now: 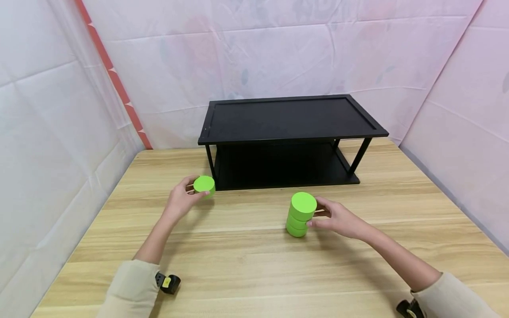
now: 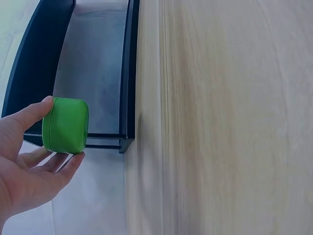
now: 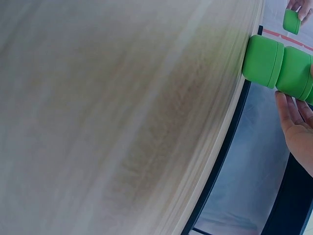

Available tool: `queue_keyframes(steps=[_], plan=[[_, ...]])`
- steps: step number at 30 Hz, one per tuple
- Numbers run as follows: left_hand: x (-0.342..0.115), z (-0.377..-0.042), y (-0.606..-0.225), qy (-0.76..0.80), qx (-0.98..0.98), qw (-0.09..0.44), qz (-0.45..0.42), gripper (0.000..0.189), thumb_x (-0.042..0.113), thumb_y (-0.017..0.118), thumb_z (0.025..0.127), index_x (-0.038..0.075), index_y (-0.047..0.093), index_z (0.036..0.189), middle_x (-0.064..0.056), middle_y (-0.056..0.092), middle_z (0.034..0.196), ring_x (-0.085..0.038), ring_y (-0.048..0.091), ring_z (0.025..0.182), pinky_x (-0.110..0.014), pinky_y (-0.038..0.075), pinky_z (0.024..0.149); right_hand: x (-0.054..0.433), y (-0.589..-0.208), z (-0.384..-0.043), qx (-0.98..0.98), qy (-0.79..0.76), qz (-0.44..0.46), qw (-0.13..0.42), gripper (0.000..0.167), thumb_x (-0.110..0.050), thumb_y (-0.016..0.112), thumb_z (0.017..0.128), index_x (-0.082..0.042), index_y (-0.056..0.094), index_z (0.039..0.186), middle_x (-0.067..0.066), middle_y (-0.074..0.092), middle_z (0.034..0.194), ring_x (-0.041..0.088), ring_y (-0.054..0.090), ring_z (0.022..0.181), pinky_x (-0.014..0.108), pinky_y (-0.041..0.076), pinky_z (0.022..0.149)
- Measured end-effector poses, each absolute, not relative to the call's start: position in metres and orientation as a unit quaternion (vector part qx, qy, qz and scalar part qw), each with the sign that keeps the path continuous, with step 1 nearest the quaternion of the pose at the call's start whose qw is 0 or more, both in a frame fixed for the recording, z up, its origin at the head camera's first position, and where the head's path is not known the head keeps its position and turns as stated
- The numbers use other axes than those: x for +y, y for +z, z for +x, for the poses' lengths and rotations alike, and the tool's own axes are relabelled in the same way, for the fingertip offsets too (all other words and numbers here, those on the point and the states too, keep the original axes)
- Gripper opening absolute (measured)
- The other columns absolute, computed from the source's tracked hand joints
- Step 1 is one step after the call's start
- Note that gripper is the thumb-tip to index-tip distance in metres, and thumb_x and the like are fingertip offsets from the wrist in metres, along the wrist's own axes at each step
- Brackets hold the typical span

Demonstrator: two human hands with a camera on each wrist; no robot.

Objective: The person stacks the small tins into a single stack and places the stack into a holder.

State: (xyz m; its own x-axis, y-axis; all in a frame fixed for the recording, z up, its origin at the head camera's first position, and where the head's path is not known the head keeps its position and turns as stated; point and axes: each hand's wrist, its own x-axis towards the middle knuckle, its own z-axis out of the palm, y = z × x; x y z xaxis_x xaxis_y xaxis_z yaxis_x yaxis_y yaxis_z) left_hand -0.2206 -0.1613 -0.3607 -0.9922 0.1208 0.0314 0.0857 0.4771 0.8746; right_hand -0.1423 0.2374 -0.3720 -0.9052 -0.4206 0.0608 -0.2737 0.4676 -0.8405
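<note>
In the head view my left hand [image 1: 184,199] grips a small round bright-green container [image 1: 204,185] by its sides. It is held in the air by the front left corner of the black rack, and the left wrist view shows a lid seam on the green container [image 2: 67,125], with the thumb on one side and fingers on the other. Further right, a stack of similar green containers [image 1: 299,215] stands upright on the table. My right hand [image 1: 338,217] holds the stack's upper part from the right, thumb in front and fingers behind. The right wrist view cuts off the stack's top.
A two-level black rack [image 1: 292,119] stands at the back of the wooden table [image 1: 246,274], its lower board resting on the wood. White cloth walls [image 1: 262,53] enclose the back and both sides.
</note>
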Motion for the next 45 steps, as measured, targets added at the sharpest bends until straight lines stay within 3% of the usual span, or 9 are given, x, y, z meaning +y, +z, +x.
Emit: queue_keyframes(steps=[45], plan=[[-0.121,-0.201,-0.339,0.536,0.838,0.023,0.098,0.065,0.017,0.074,0.079,0.005,0.043,0.134,-0.02,0.049,0.125,-0.032,0.049,0.114,-0.037,0.044,0.091,0.237,-0.374,-0.142,0.848,-0.483,-0.204,0.077,0.056,-0.013,0.071,0.081,0.003,0.045,0.127,0.017,0.051,0.12,0.032,0.055,0.105,0.04,0.046,0.088]])
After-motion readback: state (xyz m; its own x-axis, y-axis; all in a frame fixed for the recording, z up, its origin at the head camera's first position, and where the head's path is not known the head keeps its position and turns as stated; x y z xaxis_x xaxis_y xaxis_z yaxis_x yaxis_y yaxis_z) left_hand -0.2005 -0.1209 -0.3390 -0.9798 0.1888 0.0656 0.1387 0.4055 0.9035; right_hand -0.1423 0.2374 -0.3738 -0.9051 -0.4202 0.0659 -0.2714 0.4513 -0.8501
